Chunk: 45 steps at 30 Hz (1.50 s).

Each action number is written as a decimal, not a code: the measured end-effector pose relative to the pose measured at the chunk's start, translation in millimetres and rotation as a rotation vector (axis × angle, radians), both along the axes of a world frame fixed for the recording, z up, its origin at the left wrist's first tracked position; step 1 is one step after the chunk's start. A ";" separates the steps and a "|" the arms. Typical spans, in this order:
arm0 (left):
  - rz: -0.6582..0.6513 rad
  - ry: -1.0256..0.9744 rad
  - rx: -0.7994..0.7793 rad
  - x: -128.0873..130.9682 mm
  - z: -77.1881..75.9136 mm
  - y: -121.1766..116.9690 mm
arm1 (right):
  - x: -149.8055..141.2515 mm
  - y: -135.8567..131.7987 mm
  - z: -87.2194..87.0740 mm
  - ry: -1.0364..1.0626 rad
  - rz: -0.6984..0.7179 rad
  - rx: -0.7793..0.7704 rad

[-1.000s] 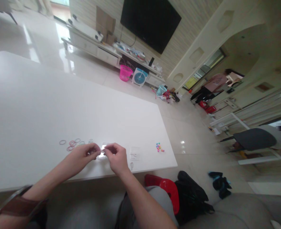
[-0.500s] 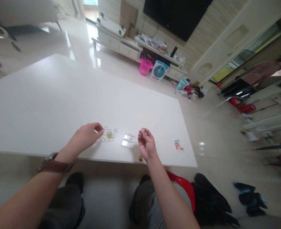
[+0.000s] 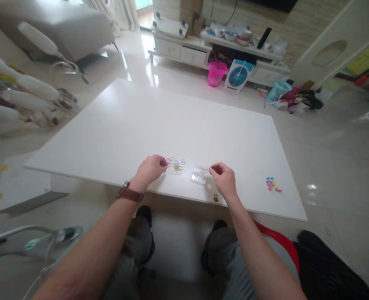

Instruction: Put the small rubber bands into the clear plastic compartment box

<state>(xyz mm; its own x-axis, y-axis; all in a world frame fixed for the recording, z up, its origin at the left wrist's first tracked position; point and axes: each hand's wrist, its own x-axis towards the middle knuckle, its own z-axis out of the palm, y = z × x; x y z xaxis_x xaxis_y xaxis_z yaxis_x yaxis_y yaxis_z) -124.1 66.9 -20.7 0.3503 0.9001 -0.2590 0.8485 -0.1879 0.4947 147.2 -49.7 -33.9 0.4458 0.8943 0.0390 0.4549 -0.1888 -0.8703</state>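
Note:
Several small coloured rings (image 3: 175,165) lie in a loose cluster near the front edge of the white table (image 3: 171,121). My left hand (image 3: 151,168), fingers curled in a pinch, touches the left side of that cluster. A small clear plastic box (image 3: 199,174) sits just right of the rings. My right hand (image 3: 223,179) is beside the box, fingers pinched on a tiny thing I cannot make out. A brown watch (image 3: 128,193) is on my left wrist.
A small heap of coloured beads (image 3: 271,183) lies toward the table's right end. A tiny dark item (image 3: 216,197) sits at the front edge. Beyond the table stand a pink basket (image 3: 216,73), a blue fan (image 3: 238,74) and a low TV cabinet (image 3: 203,50). A red stool (image 3: 279,246) is by my right leg.
My hands have parted from in front of me: the left moved to the ring cluster, the right came down beside the clear box. The camera tilted down and left.

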 end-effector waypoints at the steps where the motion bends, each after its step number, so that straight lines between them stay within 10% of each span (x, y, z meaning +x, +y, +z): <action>1: -0.023 -0.002 -0.003 3.6 -3.8 -2.0 | -1.4 -0.2 -1.1 -0.036 0.014 -0.011; 10: -0.124 0.048 0.014 19.8 -32.5 -14.2 | -12.5 4.6 -17.2 -0.199 0.063 -0.043; 34: -0.214 0.243 -0.033 9.0 -36.2 -5.9 | -12.5 -2.6 14.5 -0.158 0.142 -0.004; 40: -0.282 0.244 -0.052 15.3 -24.0 -13.0 | -12.2 -4.2 13.4 -0.169 0.170 -0.030; 45: -0.342 -0.142 -0.058 33.4 0.6 -23.3 | -20.2 -4.7 9.6 -0.076 0.221 -0.051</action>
